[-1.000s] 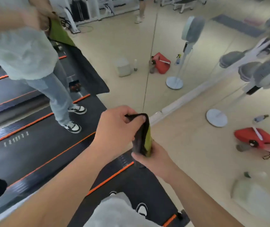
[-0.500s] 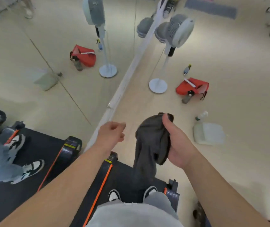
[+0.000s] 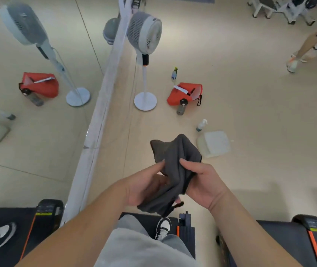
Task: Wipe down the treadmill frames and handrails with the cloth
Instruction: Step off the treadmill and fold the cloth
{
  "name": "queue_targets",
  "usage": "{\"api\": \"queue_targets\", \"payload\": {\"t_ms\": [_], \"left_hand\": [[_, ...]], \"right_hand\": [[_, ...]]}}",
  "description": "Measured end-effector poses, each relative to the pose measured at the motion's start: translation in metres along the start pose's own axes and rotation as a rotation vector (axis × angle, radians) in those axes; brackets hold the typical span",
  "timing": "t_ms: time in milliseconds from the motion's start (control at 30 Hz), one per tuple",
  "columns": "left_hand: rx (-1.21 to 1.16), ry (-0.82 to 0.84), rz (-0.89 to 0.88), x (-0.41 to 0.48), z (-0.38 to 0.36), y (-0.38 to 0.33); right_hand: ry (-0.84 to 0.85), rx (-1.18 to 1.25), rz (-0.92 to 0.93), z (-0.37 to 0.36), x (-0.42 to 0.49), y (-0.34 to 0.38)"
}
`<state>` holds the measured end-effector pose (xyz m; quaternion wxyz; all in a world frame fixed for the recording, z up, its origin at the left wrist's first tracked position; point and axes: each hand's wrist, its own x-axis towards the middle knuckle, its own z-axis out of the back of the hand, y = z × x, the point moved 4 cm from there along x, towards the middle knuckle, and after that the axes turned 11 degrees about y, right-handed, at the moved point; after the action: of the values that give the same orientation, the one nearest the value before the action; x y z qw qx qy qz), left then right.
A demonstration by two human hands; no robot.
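- The light is bright, even and diffuse. The pale floor (image 3: 250, 112) looks nearly washed out, yet shows no hard glare.
- Shadows are soft: a faint grey patch lies on the floor to the right of my right forearm (image 3: 250, 237).
- The cloth (image 3: 177, 160) reads dark, its folds barely showing.
- Wide-angle bending curves the mirror edge (image 3: 103, 105) and stretches the corners.
- The reflected bottle (image 3: 3, 114) at far left is smeared, and my forearms go soft near the bottom.

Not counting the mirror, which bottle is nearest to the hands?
The white spray bottle beside the pale tub; the other two are farther, by the red bag.
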<state>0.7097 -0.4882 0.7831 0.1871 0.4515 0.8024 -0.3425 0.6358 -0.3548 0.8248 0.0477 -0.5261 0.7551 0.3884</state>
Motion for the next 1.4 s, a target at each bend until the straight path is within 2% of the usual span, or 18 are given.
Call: {"api": "queue_targets", "payload": {"t_ms": [100,167,267,400,467,567,667,733,800,900,933,1033,1167,1300,1400], "left_hand": [[-0.139,-0.061,-0.294,0.015,0.0,-0.044],[-0.214,-0.143,-0.417,0.017,0.009,-0.071],[-0.234,-0.274,-0.47,0.015,0.031,-0.111],[-0.18,-0.393,-0.42,0.029,0.067,-0.153],[-0.07,-0.418,-0.382,0.046,0.077,-0.171],[0.226,-0.482,-0.309,0.085,0.087,-0.197],[0.656,-0.651,-0.264,0.139,0.103,-0.233],[0.832,-0.744,-0.266,0.186,0.119,-0.258],[0.841,-0.709,-0.25,0.245,0.135,-0.278],[0.791,-0.617,-0.198,0.332,0.151,-0.305],[0.779,-0.587,-0.181,0.354,0.148,-0.315],[0.761,-0.443,-0.154,0.413,0.126,-0.352],[0.947,-0.379,-0.105,0.473,0.107,-0.404],[1.195,-0.353,-0.106,0.542,0.096,-0.469],[1.483,-0.298,-0.083,0.595,0.094,-0.508]], "right_hand": [[-0.047,0.109,0.011,0.013,0.006,0.024],[-0.108,0.095,0.023,0.023,0.015,0.044],[-0.287,-0.022,0.006,0.052,0.031,0.069],[-0.459,-0.211,-0.094,0.094,0.056,0.088],[-0.553,-0.207,-0.08,0.114,0.072,0.093],[-0.699,-0.116,0.004,0.157,0.098,0.102],[-0.726,0.057,0.048,0.21,0.125,0.108],[-0.743,0.077,0.068,0.257,0.141,0.114],[-0.719,0.024,0.065,0.31,0.158,0.124],[-0.581,-0.035,0.005,0.376,0.179,0.148],[-0.598,-0.028,0.009,0.395,0.18,0.158],[-0.896,-0.11,0.104,0.452,0.17,0.197],[-1.119,-0.268,0.19,0.483,0.158,0.254],[-1.285,-0.412,0.185,0.524,0.161,0.309],[-1.318,-0.405,0.198,0.545,0.18,0.334]]}}
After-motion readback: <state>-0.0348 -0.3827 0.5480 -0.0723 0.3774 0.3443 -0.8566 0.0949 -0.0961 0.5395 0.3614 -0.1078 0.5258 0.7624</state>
